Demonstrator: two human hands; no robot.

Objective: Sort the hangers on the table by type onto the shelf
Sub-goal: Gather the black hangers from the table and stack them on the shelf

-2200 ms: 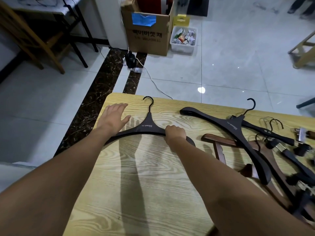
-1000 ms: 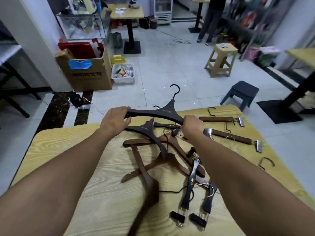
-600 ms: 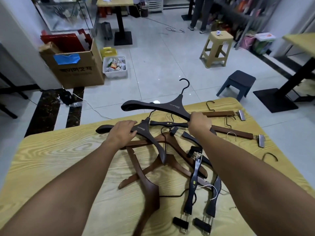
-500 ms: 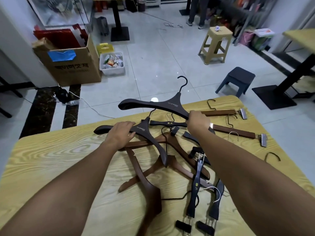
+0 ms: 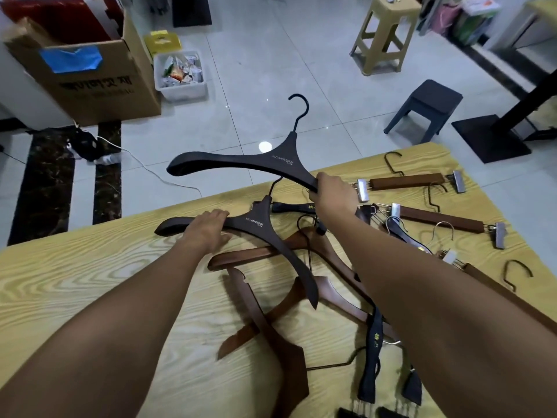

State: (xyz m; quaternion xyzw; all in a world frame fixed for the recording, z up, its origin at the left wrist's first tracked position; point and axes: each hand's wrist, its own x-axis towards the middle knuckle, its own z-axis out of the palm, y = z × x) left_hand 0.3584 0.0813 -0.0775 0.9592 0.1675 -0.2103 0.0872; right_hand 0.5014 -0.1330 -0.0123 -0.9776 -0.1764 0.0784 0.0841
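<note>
At nine o'clock of the heap on the table (image 5: 75, 282), the left hand (image 5: 208, 229) curls over the left arm of a black coat hanger (image 5: 256, 226) lying flat. Its long axis runs from nine toward five o'clock, with the hook toward twelve. Above it a second black coat hanger (image 5: 241, 162) is held clear of the table, axis nine to three, hook pointing to twelve; the right hand (image 5: 331, 194) grips its right arm. Brown wooden hangers (image 5: 280, 357) lie at six o'clock and clip hangers (image 5: 407, 181) at three, unsorted. No shelf is in view, so the sort looks barely begun: two of one type in hand, the rest waiting.
</note>
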